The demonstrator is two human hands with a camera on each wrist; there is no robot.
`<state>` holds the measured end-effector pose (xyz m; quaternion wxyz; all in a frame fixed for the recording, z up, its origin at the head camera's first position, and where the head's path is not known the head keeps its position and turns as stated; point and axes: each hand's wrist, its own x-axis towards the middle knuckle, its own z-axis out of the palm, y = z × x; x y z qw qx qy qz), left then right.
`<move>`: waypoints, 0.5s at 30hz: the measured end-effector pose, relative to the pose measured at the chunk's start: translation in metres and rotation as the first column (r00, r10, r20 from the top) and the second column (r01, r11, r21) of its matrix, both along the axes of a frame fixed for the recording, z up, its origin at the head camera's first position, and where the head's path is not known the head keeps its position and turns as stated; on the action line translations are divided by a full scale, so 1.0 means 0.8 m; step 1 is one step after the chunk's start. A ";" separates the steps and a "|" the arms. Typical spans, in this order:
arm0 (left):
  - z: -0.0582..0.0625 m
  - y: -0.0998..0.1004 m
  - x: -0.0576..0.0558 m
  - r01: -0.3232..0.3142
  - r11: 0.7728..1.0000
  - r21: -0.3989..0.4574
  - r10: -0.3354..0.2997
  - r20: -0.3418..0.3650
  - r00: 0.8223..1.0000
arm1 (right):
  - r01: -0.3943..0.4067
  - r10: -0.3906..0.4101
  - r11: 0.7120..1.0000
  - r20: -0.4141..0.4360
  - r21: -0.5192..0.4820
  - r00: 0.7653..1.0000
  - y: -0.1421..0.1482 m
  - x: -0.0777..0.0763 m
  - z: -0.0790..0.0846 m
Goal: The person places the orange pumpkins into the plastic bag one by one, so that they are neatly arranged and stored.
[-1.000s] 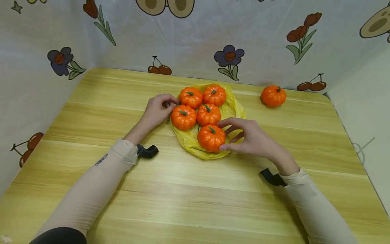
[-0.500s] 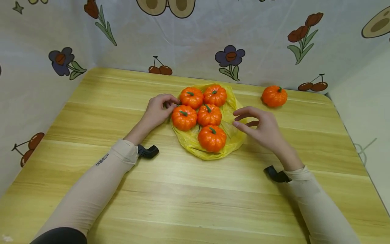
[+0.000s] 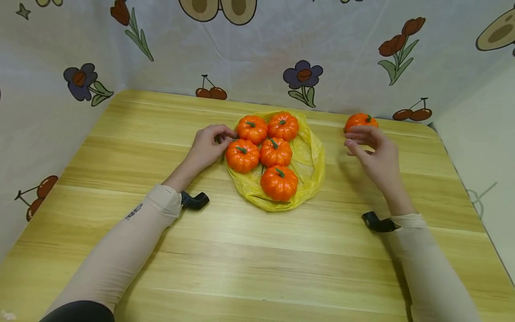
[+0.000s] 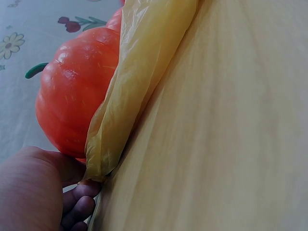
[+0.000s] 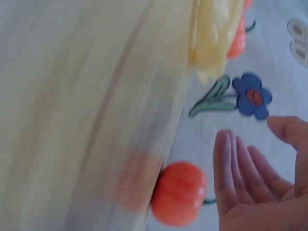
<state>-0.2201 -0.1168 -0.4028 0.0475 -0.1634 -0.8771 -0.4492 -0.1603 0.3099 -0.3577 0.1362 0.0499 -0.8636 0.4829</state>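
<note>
Several orange pumpkins with green stems, among them a front pumpkin point(image 3: 279, 183), sit on a spread yellow plastic bag point(image 3: 311, 174) in the head view. At the bag's left edge my left hand point(image 3: 208, 145) pinches the plastic between thumb and fingers, beside the left pumpkin point(image 4: 79, 91), as the left wrist view shows. One lone pumpkin point(image 3: 356, 120) stands on the table to the right of the bag. My right hand point(image 3: 378, 154) hovers in front of it, thumb and fingers apart; the right wrist view shows nothing between them and a gap to that pumpkin point(image 5: 179, 193).
The wooden table point(image 3: 241, 259) ends at the back against a white cloth point(image 3: 249, 49) printed with flowers, cherries and avocados. A pale wall point(image 3: 483, 147) is on the right. Dark curved mounts stick out at both sleeves' cuffs.
My right hand has left the front pumpkin, now standing free on the bag, and has moved right and back to the lone pumpkin. The left hand stays in place.
</note>
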 end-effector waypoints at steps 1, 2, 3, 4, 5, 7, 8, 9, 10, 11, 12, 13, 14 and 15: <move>0.000 0.000 0.000 -0.001 1.000 0.000 0.001 -0.001 1.000 | 0.028 -0.028 1.000 -0.003 -0.012 1.000 0.006 -0.002 -0.001; -0.001 0.000 0.000 -0.001 1.000 0.000 0.001 -0.001 1.000 | 0.054 -0.054 0.998 -0.005 -0.031 0.999 0.012 -0.003 0.000; -0.001 0.000 0.000 -0.001 1.000 0.001 0.001 -0.001 1.000 | 0.082 -0.082 0.996 -0.004 -0.040 0.997 0.019 -0.006 -0.003; -0.001 0.000 0.000 -0.002 1.000 0.001 0.002 -0.002 1.000 | 0.108 -0.108 0.993 -0.004 -0.047 0.994 0.024 -0.007 -0.003; -0.001 0.000 0.000 -0.001 1.000 0.002 0.001 -0.003 1.000 | 0.130 -0.130 0.990 -0.001 -0.051 0.991 0.028 -0.007 -0.003; -0.001 0.000 0.000 -0.001 1.000 0.002 0.001 -0.006 1.000 | 0.160 -0.160 0.986 0.011 -0.053 0.987 0.033 -0.008 -0.002; -0.001 0.000 0.000 0.000 1.000 0.002 0.000 -0.007 1.000 | 0.170 -0.169 0.984 0.018 -0.049 0.985 0.035 -0.008 -0.002; 0.000 0.000 0.001 0.000 1.000 0.001 0.000 -0.007 1.000 | 0.184 -0.183 0.982 0.025 -0.031 0.983 0.037 -0.008 -0.002; 0.000 0.000 0.001 0.000 1.000 0.002 0.000 -0.007 1.000 | 0.195 -0.195 0.981 0.031 -0.015 0.980 0.038 -0.008 -0.002; 0.000 0.000 0.001 0.000 1.000 0.002 0.000 -0.006 1.000 | 0.209 -0.209 0.978 0.035 0.002 0.977 0.039 -0.008 -0.002; 0.000 0.000 0.001 0.000 1.000 0.004 0.001 -0.004 1.000 | 0.222 -0.223 0.975 0.036 0.020 0.974 0.040 -0.008 -0.002; 0.001 0.000 0.001 0.000 1.000 0.005 0.000 -0.004 1.000 | 0.236 -0.238 0.971 0.035 0.037 0.971 0.040 -0.008 -0.003; 0.001 0.001 0.001 0.000 1.000 0.006 0.000 -0.003 1.000 | 0.250 -0.251 0.967 0.029 0.049 0.967 0.041 -0.009 -0.004; 0.001 0.001 0.001 0.000 1.000 0.009 0.000 -0.002 1.000 | 0.263 -0.264 0.963 0.024 0.057 0.964 0.042 -0.009 -0.004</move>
